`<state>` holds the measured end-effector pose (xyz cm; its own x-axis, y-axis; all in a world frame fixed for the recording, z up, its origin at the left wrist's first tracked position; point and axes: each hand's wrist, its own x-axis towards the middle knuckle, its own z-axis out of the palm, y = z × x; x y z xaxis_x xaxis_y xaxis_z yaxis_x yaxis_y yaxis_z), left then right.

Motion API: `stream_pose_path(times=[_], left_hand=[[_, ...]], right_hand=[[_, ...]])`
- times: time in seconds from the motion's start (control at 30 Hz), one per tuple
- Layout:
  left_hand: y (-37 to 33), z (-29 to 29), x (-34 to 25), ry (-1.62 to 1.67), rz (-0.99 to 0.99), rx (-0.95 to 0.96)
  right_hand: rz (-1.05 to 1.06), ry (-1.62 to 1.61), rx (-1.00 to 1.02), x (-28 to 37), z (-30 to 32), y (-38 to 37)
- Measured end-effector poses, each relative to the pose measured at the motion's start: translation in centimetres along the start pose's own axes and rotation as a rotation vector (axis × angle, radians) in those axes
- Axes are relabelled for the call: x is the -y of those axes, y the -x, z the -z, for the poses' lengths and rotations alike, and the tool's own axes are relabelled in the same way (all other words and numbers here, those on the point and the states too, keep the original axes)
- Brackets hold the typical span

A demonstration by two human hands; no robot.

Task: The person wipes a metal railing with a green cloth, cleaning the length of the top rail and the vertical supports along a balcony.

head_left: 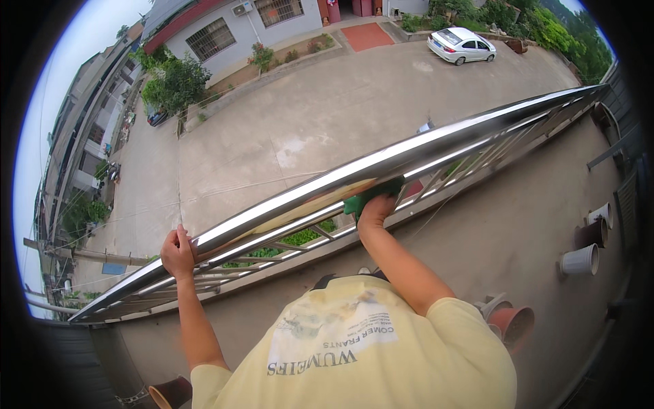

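A shiny steel railing runs diagonally across the view, from lower left to upper right, on a balcony edge. My left hand grips the top rail near its lower left part. My right hand presses a green cloth against the underside of the top rail near the middle. My arms are stretched forward over my pale yellow shirt.
Flower pots stand on the concrete balcony floor at the right, and brown pots sit close to my right side. Far below lie a paved yard, a white car, shrubs and buildings.
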<state>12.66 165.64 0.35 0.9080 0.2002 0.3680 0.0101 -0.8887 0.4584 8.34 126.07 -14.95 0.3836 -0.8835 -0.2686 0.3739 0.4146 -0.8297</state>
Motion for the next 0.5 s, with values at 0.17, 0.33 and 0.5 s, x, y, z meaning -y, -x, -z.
stream_pose_path(times=[0.17,0.33,0.5], left_hand=[[-0.8,-0.7,0.0,0.027,-0.042,0.000],[-0.3,-0.2,1.4,0.022,-0.106,0.020],[-0.4,-0.4,3.0,0.077,-0.107,0.042]], right_hand=[[0.056,-0.031,-0.089,-4.5,2.4,-2.7],[0.287,0.396,-0.090,-3.4,2.6,-1.4],[-0.164,0.083,0.136,1.5,3.2,1.6]])
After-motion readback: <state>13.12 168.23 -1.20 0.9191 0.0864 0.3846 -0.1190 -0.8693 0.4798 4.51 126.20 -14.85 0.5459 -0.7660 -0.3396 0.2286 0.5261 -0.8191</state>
